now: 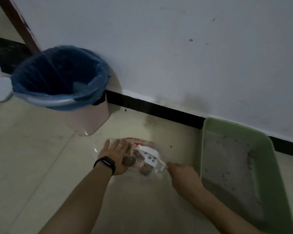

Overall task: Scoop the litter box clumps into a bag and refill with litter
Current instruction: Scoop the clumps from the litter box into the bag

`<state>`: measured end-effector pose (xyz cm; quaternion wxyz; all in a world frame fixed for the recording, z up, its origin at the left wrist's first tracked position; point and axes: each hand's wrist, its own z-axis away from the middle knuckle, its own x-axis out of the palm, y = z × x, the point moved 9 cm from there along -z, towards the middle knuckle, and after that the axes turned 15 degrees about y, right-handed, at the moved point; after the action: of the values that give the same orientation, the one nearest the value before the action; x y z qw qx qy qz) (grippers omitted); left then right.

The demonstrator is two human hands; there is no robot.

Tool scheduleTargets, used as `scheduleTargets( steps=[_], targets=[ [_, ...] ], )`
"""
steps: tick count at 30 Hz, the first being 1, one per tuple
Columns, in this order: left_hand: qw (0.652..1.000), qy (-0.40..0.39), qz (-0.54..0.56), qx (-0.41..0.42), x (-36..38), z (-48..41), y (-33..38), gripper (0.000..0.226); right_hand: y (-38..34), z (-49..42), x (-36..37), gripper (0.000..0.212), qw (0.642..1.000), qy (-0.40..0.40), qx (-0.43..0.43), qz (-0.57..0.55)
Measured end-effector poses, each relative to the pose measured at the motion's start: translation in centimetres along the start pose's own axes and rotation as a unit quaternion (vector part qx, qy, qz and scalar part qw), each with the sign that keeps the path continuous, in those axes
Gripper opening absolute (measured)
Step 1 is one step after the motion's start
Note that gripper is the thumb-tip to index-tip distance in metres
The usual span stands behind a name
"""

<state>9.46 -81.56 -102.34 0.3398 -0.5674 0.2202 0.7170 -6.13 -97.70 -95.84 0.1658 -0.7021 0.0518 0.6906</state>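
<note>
At lower centre, the bag (143, 143) is pressed to the floor by the left hand (116, 155), with fingers straight and the forearm reaching in from lower left. The scoop (150, 155) is gripped at its handle by the right hand (183, 176), with its head laid over the clumps (129, 160) in the bag. The litter box (210, 127) is seen at lower right

Floor (41, 149), along its far edge at the wall (159, 48):
- Bin (91, 119): stood left, against the wall.
- Litter box (210, 141): lay right, against the wall, with litter (227, 166) in it.
- Bag (137, 144): lay between them, nearer the person, with clumps (128, 160) inside.
- Left hand (116, 156): rested flat on the bag's left side.
- Scoop (150, 156): lay over the bag's right side, its handle held by the right hand (183, 176).
</note>
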Motion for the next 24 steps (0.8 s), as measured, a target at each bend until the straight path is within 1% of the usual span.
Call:
scheduleTargets(
  steps=[2,3,5,8,10,12,13,14,15,16,18,20,24],
  targets=[
    [1.000,-0.021,0.008,-0.017,0.2,0.1,-0.2,0.098,-0.6,-0.4,0.6,0.038,0.997,-0.012,-0.021,0.067],
    [0.999,-0.028,0.010,-0.021,0.2,0.0,-0.3,0.099,-0.6,-0.6,0.5,0.041,0.996,-0.005,-0.024,0.087],
    [0.999,-0.038,0.006,-0.022,0.4,0.1,-0.5,0.104,-1.1,-0.9,-0.2,0.043,0.992,0.046,-0.047,0.106],
    [0.999,-0.048,0.001,-0.022,1.0,0.3,-0.6,0.109,-1.3,-1.0,-0.4,0.051,0.984,0.071,-0.067,0.149],
    [0.998,-0.051,0.003,-0.022,1.1,0.2,-0.7,0.111,-1.6,-1.1,-0.9,0.049,0.985,0.068,-0.057,0.150],
    [0.999,-0.049,0.010,-0.022,1.0,0.0,-0.8,0.113,-1.4,-1.0,-1.2,0.034,0.990,0.054,-0.037,0.128],
    [0.999,-0.047,0.013,-0.025,0.9,-0.1,-0.9,0.113,-0.8,-1.2,-1.2,0.024,0.993,0.052,-0.006,0.101],
    [0.998,-0.049,0.018,-0.027,0.9,-0.2,-1.0,0.114,0.0,-1.2,-1.2,0.019,0.998,0.036,0.038,0.047],
    [0.998,-0.050,0.026,-0.027,0.8,-0.2,-1.0,0.113,0.9,-1.0,-1.5,0.020,0.995,0.028,0.090,-0.019],
    [0.998,-0.044,0.037,-0.031,0.6,-0.4,-1.0,0.113,2.0,-0.8,-1.7,0.019,0.985,0.021,0.148,-0.087],
    [0.998,-0.030,0.050,-0.036,0.2,-0.8,-1.1,0.108,3.8,-0.4,-1.9,0.018,0.949,0.008,0.233,-0.213],
    [0.998,-0.017,0.054,-0.036,-0.2,-1.0,-0.9,0.101,5.1,0.5,-2.3,0.017,0.918,0.000,0.273,-0.287],
    [0.999,0.010,0.044,-0.018,-1.5,-1.9,1.2,0.093,7.3,3.3,-4.4,0.018,0.865,0.031,0.322,-0.383]
  ],
)
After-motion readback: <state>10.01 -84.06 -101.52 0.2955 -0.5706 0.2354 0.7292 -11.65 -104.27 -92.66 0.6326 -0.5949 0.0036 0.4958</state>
